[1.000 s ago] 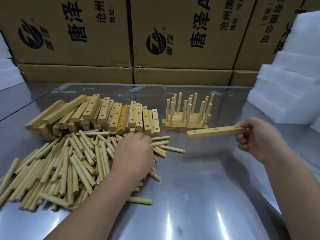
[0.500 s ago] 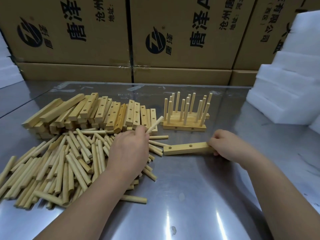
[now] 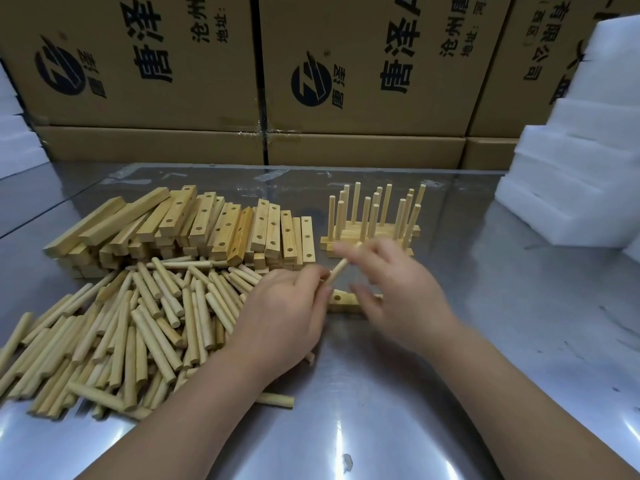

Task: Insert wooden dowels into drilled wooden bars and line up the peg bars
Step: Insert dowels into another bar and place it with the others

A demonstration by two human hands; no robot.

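At the far left a heap of loose dowels [image 3: 138, 323] lies fanned across the steel table [image 3: 519, 334]. Behind the heap is a stack of drilled bars [image 3: 207, 226], laid side by side with their holes facing up. Cardboard boxes [image 3: 156, 64] with printed characters stand along the table's back edge.

The left forearm comes in from the lower left and crosses the near edge of the heap. The left hand [image 3: 280, 317] is knuckles up with its fingers curled, and their tips pinch the lower end of a single dowel [image 3: 342, 267]. That dowel tilts up and to the right, above a single drilled bar [image 3: 346, 304] that lies flat on the table between the two hands. One hole shows at the bar's left end.

The right hand [image 3: 401, 296] reaches in from the lower right, back up and blurred. Its fingers stretch towards the dowel's upper end and its thumb lies over the bar. The blur hides whether it grips either one.

Just behind the right hand the finished peg bars [image 3: 374, 233] are lined up close together with their pegs upright. White foam blocks [image 3: 581, 161] are stacked at the far right.
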